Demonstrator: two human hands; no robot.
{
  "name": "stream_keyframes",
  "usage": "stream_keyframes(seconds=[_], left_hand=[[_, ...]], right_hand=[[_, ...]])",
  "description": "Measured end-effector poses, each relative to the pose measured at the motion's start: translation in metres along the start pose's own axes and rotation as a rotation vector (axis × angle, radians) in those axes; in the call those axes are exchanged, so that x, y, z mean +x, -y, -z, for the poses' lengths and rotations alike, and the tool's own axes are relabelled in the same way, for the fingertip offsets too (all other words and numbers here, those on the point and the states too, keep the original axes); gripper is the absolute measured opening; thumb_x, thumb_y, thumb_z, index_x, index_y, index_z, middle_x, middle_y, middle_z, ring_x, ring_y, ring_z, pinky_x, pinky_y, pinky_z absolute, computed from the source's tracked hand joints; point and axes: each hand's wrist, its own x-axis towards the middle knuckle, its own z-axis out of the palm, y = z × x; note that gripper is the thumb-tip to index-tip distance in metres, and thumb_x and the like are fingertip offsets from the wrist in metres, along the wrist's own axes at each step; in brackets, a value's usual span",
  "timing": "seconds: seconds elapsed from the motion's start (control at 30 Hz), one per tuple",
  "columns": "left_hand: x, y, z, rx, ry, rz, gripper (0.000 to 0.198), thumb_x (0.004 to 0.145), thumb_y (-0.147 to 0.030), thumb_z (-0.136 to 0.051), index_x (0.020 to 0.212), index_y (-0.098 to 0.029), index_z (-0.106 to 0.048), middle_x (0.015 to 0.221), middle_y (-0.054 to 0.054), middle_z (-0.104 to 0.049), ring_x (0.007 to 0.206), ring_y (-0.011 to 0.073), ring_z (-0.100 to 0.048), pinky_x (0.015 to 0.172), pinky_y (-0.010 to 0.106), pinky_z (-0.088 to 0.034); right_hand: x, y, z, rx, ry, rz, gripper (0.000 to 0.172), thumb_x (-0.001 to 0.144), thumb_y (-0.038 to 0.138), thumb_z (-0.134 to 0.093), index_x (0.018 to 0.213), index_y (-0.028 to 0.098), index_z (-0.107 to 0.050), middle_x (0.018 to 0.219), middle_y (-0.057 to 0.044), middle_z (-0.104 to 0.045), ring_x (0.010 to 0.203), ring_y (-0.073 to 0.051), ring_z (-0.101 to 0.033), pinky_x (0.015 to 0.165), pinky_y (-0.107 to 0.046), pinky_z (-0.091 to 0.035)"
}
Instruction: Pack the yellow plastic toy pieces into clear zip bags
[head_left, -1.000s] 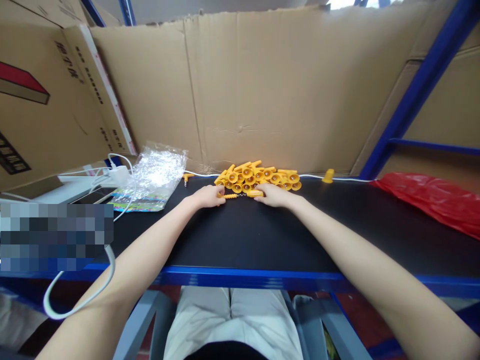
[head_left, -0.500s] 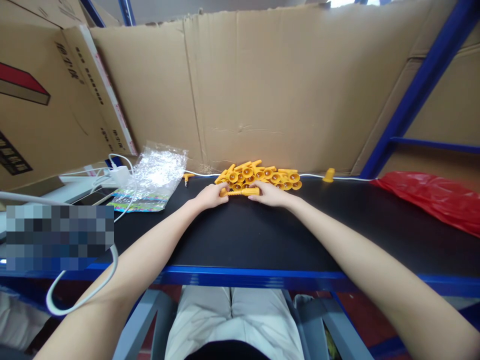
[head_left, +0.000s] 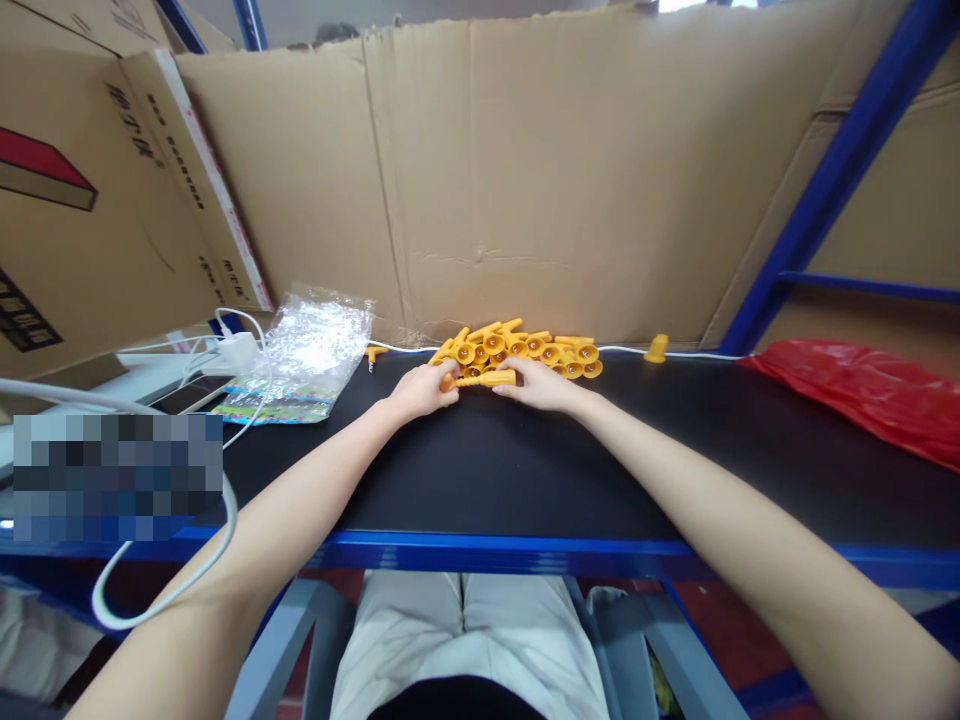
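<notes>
Yellow piece lies pinched between left fingers and right fingers.

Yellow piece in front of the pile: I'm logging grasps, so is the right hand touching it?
Touching. The head view shows the right hand gripping the thick end of the yellow piece.

Arms reach forward, converging; left hand and right hand face each other; both pinch.
</notes>
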Motion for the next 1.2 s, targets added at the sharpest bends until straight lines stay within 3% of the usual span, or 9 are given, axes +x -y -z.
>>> stream_keyframes(seconds=[0.17, 0.33, 0.47, 0.57, 0.77, 1.03, 1.1, 1.2], left_hand=[[0.000, -0.001, 0.000, 0.006, 0.005, -0.009, 0.030, 0.073, -0.036, -0.049, 0.100, -0.024, -0.056, 0.082, 0.002, -0.064, 0.074, 0.0194, -0.060, 0.059, 0.025, -0.038], [0.000, -0.003, 0.002, 0.015, 0.018, 0.018, 0.030, 0.073, -0.036, -0.050, 0.099, -0.024, -0.058, 0.084, 0.002, -0.065, 0.078, 0.0205, -0.061, 0.061, 0.026, -0.040], [0.001, -0.002, 0.002, 0.028, 0.011, 0.019, 0.030, 0.073, -0.035, -0.050, 0.100, -0.024, -0.057, 0.085, 0.002, -0.066, 0.078, 0.0204, -0.062, 0.062, 0.026, -0.040], [0.000, 0.000, 0.002, 0.049, -0.004, 0.014, 0.031, 0.073, -0.035, -0.050, 0.101, -0.025, -0.056, 0.084, 0.001, -0.065, 0.077, 0.0209, -0.062, 0.061, 0.026, -0.040], [0.000, 0.003, 0.001, 0.069, -0.016, 0.038, 0.030, 0.072, -0.036, -0.050, 0.100, -0.025, -0.056, 0.082, 0.001, -0.065, 0.075, 0.0200, -0.062, 0.061, 0.025, -0.040], [0.000, 0.002, 0.002, 0.053, -0.005, 0.046, 0.031, 0.072, -0.036, -0.051, 0.100, -0.025, -0.056, 0.083, 0.001, -0.065, 0.076, 0.0204, -0.061, 0.063, 0.026, -0.041], [0.000, 0.001, 0.002, 0.051, -0.005, 0.049, 0.031, 0.072, -0.036, -0.051, 0.101, -0.025, -0.056, 0.083, 0.002, -0.065, 0.076, 0.0204, -0.061, 0.063, 0.026, -0.041], [0.001, 0.001, 0.003, 0.052, 0.007, 0.066, 0.031, 0.072, -0.036, -0.051, 0.101, -0.025, -0.056, 0.084, 0.001, -0.065, 0.077, 0.0199, -0.061, 0.064, 0.026, -0.041]], right_hand=[[0.002, -0.007, 0.000, 0.267, 0.143, -0.193, 0.032, 0.077, 0.033, -0.060, 0.102, 0.017, -0.049, 0.075, -0.002, -0.060, 0.066, -0.014, -0.059, 0.067, -0.033, -0.049], [-0.002, -0.007, 0.007, 0.578, 0.235, -0.297, 0.038, 0.070, 0.013, -0.064, 0.103, 0.019, -0.044, 0.083, -0.001, -0.059, 0.084, -0.015, -0.062, 0.080, -0.033, -0.051], [-0.004, -0.008, 0.010, 0.709, 0.264, -0.301, 0.028, 0.074, 0.014, -0.063, 0.096, 0.018, -0.045, 0.085, -0.003, -0.060, 0.086, -0.014, -0.063, 0.086, -0.032, -0.049], [-0.003, -0.008, 0.009, 0.682, 0.270, -0.276, 0.018, 0.080, 0.028, -0.059, 0.089, 0.015, -0.051, 0.091, -0.008, -0.061, 0.078, -0.013, -0.063, 0.079, -0.030, -0.051], [-0.001, -0.005, 0.004, 0.469, 0.173, -0.294, 0.044, 0.084, 0.053, -0.044, 0.071, 0.013, -0.059, 0.073, -0.008, -0.061, 0.056, -0.010, -0.051, 0.060, -0.030, -0.048], [0.004, -0.010, 0.001, 0.359, 0.163, -0.278, 0.064, 0.084, 0.066, -0.026, 0.070, 0.013, -0.060, 0.054, -0.004, -0.054, 0.041, -0.007, -0.041, 0.041, -0.023, -0.035], [0.003, -0.009, 0.003, 0.353, 0.180, -0.294, 0.063, 0.083, 0.066, -0.027, 0.073, 0.013, -0.059, 0.056, -0.005, -0.055, 0.041, -0.007, -0.043, 0.040, -0.022, -0.035], [0.000, -0.011, 0.008, 0.425, 0.242, -0.283, 0.044, 0.078, 0.056, -0.053, 0.095, 0.015, -0.055, 0.072, -0.005, -0.061, 0.053, -0.009, -0.053, 0.044, -0.021, -0.039]])
